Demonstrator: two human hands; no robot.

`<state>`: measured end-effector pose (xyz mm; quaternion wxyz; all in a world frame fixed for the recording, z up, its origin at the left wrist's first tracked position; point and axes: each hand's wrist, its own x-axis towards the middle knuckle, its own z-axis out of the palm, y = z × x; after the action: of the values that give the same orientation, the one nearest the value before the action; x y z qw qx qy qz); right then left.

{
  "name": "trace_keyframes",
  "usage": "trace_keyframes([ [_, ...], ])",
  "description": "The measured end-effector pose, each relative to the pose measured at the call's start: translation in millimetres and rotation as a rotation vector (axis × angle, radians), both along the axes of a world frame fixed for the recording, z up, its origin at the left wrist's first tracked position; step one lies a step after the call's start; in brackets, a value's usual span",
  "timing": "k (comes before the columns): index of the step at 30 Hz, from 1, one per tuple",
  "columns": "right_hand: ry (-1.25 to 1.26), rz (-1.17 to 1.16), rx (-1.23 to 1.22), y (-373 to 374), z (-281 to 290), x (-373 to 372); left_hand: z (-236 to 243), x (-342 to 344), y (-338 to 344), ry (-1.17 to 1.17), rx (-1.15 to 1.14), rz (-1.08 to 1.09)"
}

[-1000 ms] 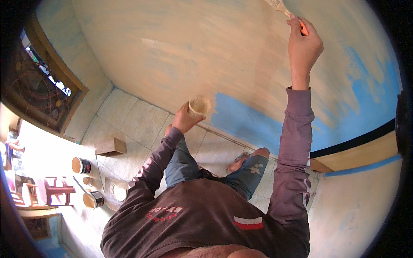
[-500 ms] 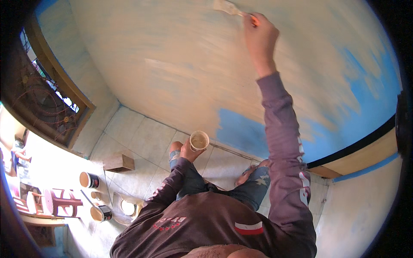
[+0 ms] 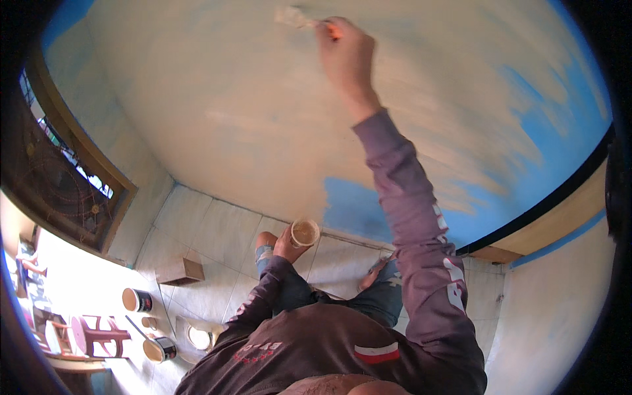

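Wall (image 3: 210,79), brush (image 3: 295,18) in right hand (image 3: 349,56)

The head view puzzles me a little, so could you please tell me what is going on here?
The right grip holds a paintbrush up at the wall, though whether they touch is unclear. Lower down, the left grip holds a round cup of something tan. The wall is mostly beige, with blue areas showing low and toward the right.

A head-worn fisheye camera looks steeply down and forward, its picture upright: the shirt (image 3: 313,339) fills the bottom centre up close, the wall (image 3: 217,79) spans the top farther off, the floor (image 3: 224,224) shows at lower left, and straight edges bow outward.
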<state>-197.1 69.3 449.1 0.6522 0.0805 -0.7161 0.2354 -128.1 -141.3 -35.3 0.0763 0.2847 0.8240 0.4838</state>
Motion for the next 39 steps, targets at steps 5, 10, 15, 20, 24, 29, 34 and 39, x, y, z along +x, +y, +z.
trace_keyframes([
  [5,-0.075,-0.128,-0.015,24,-1,-10,9,-2,-2,0.036,0.044,0.049],
  [10,-0.085,-0.269,-0.049,90,-9,73,8,1,-4,-0.025,-0.024,0.063],
  [15,-0.085,-0.44,-0.152,135,-9,165,-7,1,3,0.058,0.011,0.01],
  [20,-0.102,-0.611,-0.177,124,-4,206,-16,-1,4,0.04,0.012,-0.014],
  [24,-0.002,-0.723,0.018,100,-1,195,-16,0,6,0.022,0.037,-0.016],
  [29,-0.167,-0.792,0.298,65,-2,145,-9,2,3,0.088,-0.003,0.023],
  [34,-0.236,-0.628,0.354,30,10,82,3,7,7,0.015,0.057,0.017],
  [39,-0.169,-0.419,0.348,1,21,42,0,8,10,0.013,-0.037,0.069],
])
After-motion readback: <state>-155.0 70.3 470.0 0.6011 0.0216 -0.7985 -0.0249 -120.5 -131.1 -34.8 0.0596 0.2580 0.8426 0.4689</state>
